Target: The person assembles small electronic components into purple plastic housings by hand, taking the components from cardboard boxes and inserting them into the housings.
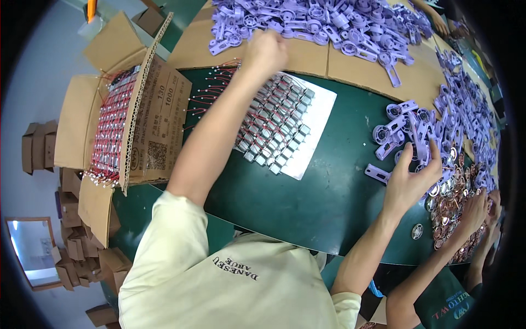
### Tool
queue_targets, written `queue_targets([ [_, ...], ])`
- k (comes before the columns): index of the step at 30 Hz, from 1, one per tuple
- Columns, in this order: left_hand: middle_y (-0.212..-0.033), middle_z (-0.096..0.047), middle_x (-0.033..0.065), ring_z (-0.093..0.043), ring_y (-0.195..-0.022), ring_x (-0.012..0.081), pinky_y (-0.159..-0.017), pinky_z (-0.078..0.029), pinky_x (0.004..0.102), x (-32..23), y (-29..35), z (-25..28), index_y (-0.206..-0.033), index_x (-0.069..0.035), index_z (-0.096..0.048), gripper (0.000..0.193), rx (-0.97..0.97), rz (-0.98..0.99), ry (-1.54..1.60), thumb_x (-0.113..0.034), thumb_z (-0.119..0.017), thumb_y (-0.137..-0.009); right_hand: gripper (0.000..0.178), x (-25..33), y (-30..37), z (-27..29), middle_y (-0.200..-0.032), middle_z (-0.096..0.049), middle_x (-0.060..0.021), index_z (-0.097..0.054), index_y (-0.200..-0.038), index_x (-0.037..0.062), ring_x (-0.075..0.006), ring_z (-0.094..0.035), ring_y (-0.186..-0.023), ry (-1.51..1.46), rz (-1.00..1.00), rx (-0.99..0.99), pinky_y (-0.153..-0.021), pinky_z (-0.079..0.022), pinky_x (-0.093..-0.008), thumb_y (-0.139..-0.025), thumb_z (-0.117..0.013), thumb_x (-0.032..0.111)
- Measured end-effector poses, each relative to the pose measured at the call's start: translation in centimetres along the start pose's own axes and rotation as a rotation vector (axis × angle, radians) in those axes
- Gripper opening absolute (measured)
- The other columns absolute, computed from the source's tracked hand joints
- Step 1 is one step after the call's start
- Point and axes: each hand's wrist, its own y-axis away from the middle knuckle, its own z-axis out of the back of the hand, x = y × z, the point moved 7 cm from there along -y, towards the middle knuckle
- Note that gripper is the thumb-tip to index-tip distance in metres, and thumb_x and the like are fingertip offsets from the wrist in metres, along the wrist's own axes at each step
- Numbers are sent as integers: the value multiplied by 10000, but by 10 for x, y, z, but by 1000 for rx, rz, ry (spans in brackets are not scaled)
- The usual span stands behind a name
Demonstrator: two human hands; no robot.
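Observation:
My left hand (pixel 266 54) reaches across to the near edge of a large heap of purple plastic parts (pixel 307 19). Its fingers are curled and point at the heap; what they hold, if anything, is hidden. Under my left forearm, small silver motors (pixel 279 123) with red wires lie in rows on a white sheet (pixel 318 123). On the right, my right hand (pixel 408 183) hovers by a smaller group of purple handle-shaped parts (pixel 389 131), thumb and forefinger spread apart. One purple part (pixel 378 173) lies just left of that hand.
An open cardboard box (pixel 161 120) of wired motors stands at left. Cardboard (pixel 307 55) lies under the purple heap. Round metallic pieces (pixel 449 205) pile up at right, beside another person's hands (pixel 474 211). One loose disc (pixel 417 231) lies on the green table (pixel 263 214).

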Motion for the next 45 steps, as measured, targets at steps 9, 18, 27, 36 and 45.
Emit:
queue_targets([
  [9,-1064,-637,247,-622,-1008,388,-890,-488,444,11,-2,5,-1136,34,-538,379,-4,116,-96,-144,-636,-815,194,52,41,-57,-1047,-586,-181,-590,-1034,-4,-354,-574,-996,-417,143,449,-872,-466,-402,-840,-602,4],
  [18,-1011,-653,181,-622,-969,348,-851,-491,404,-47,78,48,-1207,0,-561,379,-1,-187,304,-57,-615,-836,267,98,84,-115,-1120,-616,-204,-601,-1070,-25,-374,-586,-986,-285,197,829,-847,-482,-435,-855,-650,126],
  [27,-1130,-615,198,-585,-1057,360,-907,-465,390,-20,84,32,-1194,3,-586,401,218,-153,279,-142,-671,-830,220,67,84,-112,-894,-665,-127,-571,-1037,-35,-162,-651,-779,-724,-383,1026,-685,-510,-301,-920,-589,150],
  [36,-1135,-615,212,-581,-1091,363,-929,-460,409,-22,81,28,-1266,8,-523,498,303,9,128,-135,-691,-819,162,41,73,-101,-908,-662,-57,-580,-1057,-6,-95,-602,-761,-960,-484,841,-674,-498,-237,-970,-519,115],
  [45,-1025,-629,90,-658,-799,149,-670,-550,247,-47,153,5,-1176,1,-501,367,608,510,1290,-104,-691,-880,92,72,52,-59,-797,-651,-86,-640,-965,9,-149,-615,-672,-747,-178,665,-592,-483,-264,-930,-591,79],
])
